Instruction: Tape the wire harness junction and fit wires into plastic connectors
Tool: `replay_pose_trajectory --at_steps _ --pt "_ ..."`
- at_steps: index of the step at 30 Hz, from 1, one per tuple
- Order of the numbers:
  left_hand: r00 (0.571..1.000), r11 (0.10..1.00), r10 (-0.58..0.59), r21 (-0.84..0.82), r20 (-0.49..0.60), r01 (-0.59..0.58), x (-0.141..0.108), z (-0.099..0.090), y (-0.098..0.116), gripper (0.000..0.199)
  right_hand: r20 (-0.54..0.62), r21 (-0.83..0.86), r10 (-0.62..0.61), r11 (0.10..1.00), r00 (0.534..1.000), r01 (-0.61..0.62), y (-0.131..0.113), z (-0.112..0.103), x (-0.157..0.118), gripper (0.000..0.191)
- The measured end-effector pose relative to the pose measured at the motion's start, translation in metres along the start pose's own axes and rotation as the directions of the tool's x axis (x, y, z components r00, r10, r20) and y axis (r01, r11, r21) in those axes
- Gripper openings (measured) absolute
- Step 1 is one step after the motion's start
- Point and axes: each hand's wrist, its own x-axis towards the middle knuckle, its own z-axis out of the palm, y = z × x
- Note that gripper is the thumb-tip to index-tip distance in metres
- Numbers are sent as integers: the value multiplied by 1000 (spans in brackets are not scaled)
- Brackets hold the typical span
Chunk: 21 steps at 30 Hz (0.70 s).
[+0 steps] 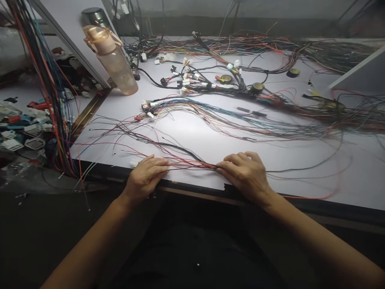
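Note:
Red and dark wires (192,162) stretch between my two hands near the front edge of the white table (192,180). My left hand (147,173) is closed around the red wires, and a white connector (136,161) shows just beyond its fingers. To the right, my right hand (245,172) pinches the bundle where red, orange and black wires come together. Loose wire ends (114,151) fan out to the left on the tabletop. Beyond the hands lies a long bundle of thin coloured wires (210,114) with white and red connectors at its left end.
A pinkish bottle (116,66) stands at the back left. Hanging wires (51,92) drop past the left edge beside a pile of connectors (24,128). A taped harness (225,90) and tape rolls (258,87) lie farther back. A white panel (361,70) rises at right.

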Motion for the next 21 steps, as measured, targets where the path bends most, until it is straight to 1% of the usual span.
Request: replay_pose_trajectory --at_steps 3,5,7,9,10,12,14,17,19,21 --pt "1000 1000 16 20 -10 -16 -1 1 1 19 -1 4 6 1000 1000 -6 8 -3 3 18" --pt "1000 1000 10 26 -6 -10 -1 2 1 20 -4 53 -23 998 1000 24 3 -11 9 21" --pt "1000 1000 -1 22 -7 1 -2 3 1 20 -28 148 -89 985 996 92 -15 -18 21 27" --pt "1000 1000 -1 10 -19 1 -1 4 1 19 -65 248 -153 955 986 164 -43 -20 36 26" --pt "1000 1000 -1 7 -23 1 -1 4 0 18 -75 276 -173 943 982 187 -58 -17 44 24" --pt "1000 1000 1 25 -27 -1 0 3 0 17 -68 270 -180 944 981 192 -84 -4 58 20" --pt "1000 997 -9 76 -17 11 -2 -1 1 16 -49 226 -157 960 986 164 -99 14 69 18" --pt "999 990 -50 128 -5 50 -9 -11 1 20 -39 223 -121 967 992 127 -101 35 75 21" --pt "995 987 -93 128 -41 98 -16 -17 1 30 -34 254 -104 961 994 109 -97 41 73 22" --pt "990 982 -122 134 -69 130 -21 -22 1 31 -27 275 -89 957 996 93 -94 41 70 23"
